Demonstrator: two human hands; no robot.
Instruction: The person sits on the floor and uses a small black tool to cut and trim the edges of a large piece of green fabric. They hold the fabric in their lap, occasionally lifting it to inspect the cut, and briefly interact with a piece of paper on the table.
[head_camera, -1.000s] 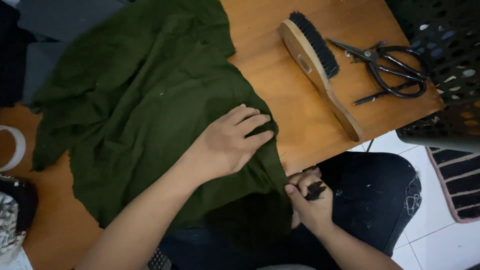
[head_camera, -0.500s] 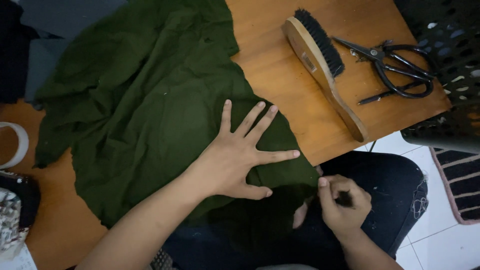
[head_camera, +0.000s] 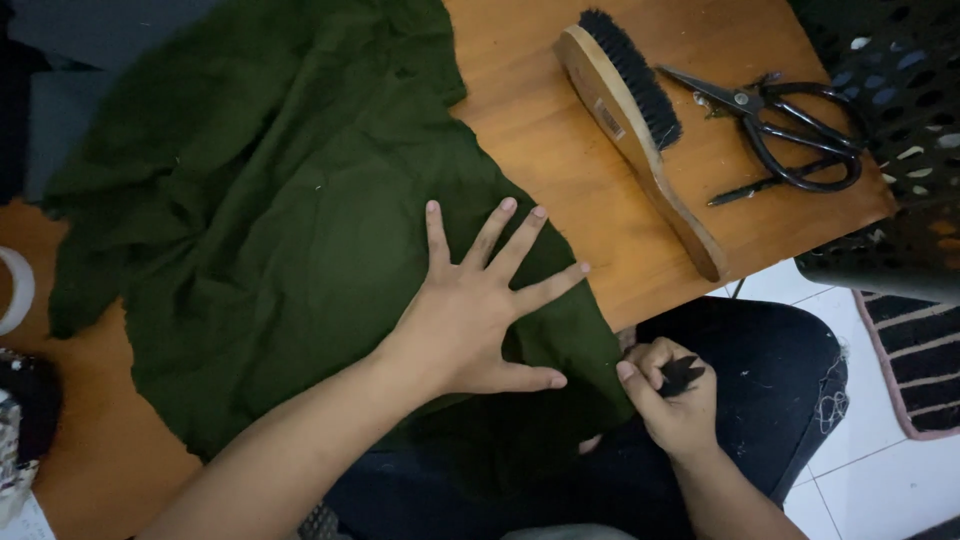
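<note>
A dark green cloth (head_camera: 270, 220) lies spread over a wooden table (head_camera: 540, 130), with one edge hanging off the near side. My left hand (head_camera: 470, 310) lies flat on the cloth with its fingers spread wide, near that hanging edge. My right hand (head_camera: 672, 395) is below the table edge, over my lap in dark trousers (head_camera: 770, 370). It is closed around a small black piece (head_camera: 682, 374), right beside the hanging edge of the cloth.
A wooden brush with black bristles (head_camera: 635, 110) lies on the table to the right of the cloth. Black scissors (head_camera: 785, 130) lie beyond it, next to a black perforated basket (head_camera: 890, 150). A white ring (head_camera: 15, 290) sits at the left edge. A striped mat (head_camera: 925, 350) lies on the tiled floor.
My left hand went from curled to flat with spread fingers on the cloth. My right hand shifted a little to the right, still below the table edge.
</note>
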